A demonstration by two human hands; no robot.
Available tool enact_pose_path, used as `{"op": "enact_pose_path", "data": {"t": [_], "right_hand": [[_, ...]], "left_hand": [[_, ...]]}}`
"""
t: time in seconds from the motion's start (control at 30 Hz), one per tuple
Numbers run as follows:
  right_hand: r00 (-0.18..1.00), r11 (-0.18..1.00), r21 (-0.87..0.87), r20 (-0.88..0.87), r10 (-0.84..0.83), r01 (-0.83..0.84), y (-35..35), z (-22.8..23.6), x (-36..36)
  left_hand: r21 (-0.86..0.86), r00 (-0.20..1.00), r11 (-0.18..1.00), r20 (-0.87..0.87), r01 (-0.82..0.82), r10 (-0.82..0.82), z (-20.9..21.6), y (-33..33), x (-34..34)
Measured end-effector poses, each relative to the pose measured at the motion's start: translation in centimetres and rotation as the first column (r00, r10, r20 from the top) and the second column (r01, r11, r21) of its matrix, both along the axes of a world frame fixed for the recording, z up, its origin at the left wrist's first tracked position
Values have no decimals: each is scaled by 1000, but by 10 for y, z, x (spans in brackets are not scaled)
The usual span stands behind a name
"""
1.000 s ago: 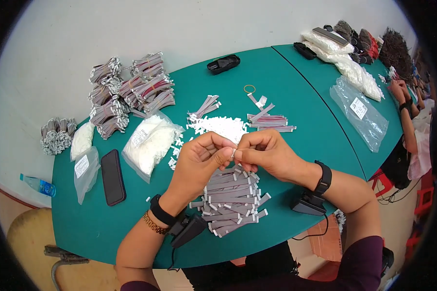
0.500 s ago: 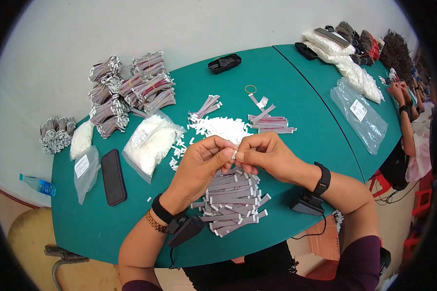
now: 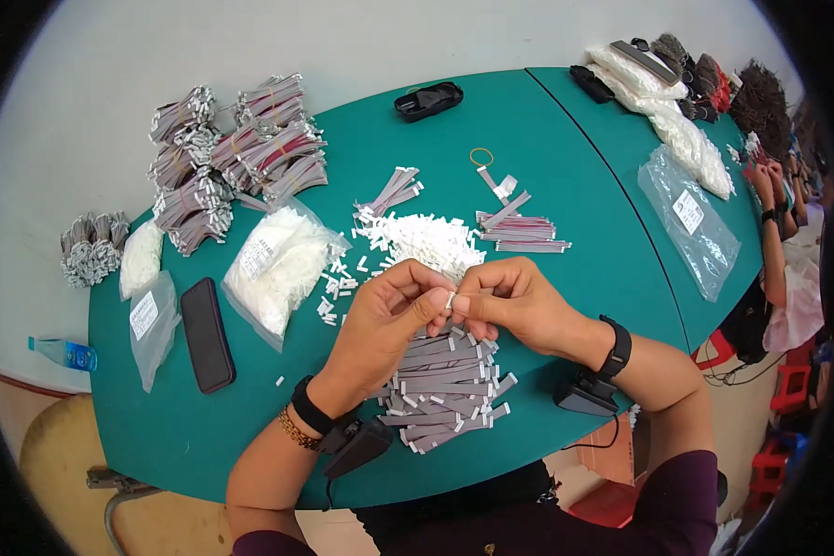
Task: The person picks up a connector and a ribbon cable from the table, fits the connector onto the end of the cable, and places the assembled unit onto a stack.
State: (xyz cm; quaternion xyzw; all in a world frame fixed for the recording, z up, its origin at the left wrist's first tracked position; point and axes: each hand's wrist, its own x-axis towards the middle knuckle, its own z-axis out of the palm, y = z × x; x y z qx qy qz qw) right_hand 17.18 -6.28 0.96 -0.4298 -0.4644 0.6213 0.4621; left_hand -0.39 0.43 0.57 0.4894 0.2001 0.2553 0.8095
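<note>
My left hand (image 3: 386,320) and my right hand (image 3: 514,304) meet fingertip to fingertip over the middle of the table. Both pinch a small white plastic connector (image 3: 450,300) between thumb and forefinger. Whether a cable is attached to it is hidden by the fingers. Just beyond the hands lies a loose heap of small white connectors (image 3: 426,241). Under and nearer than my hands is a pile of grey flat ribbon cables (image 3: 445,394) with white ends. Behind to the right rests a stack of grey and reddish ribbon cables (image 3: 524,230); a few more ribbon cables (image 3: 391,192) lie left of it.
On the green table (image 3: 565,371) stand a bag of white connectors (image 3: 278,269), a phone (image 3: 208,334) and a black case (image 3: 428,100). Bundled cables (image 3: 241,157) are stacked at the back left. A clear bag (image 3: 686,222) lies right; another person's hands (image 3: 764,176) work beyond.
My head view has shifted slightly, so the table's things sit a little differently in the picture. Both hands stay together on the connector, which shows a bit more between the fingertips.
</note>
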Motion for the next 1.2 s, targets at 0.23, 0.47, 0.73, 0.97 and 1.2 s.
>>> {"op": "enact_pose_path", "data": {"t": [0.23, 0.47, 0.73, 0.97, 1.2], "right_hand": [[1000, 1000, -15, -5, -15, 15, 1, -4, 0], [1000, 1000, -26, 8, -6, 6, 3, -4, 1], [1000, 999, -40, 3, -29, 29, 2, -2, -1], [998, 998, -34, 43, -50, 52, 3, 0, 0], [994, 997, -15, 78, -75, 77, 2, -1, -1]], "left_hand": [[92, 999, 995, -20, -39, 41, 1, 0, 2], [198, 998, 979, -45, -38, 48, 3, 0, 1], [97, 1000, 995, 6, -27, 27, 0, 3, 0], [43, 1000, 999, -11, 12, -12, -3, 5, -1], [84, 999, 996, -41, -12, 15, 1, 5, -2]]}}
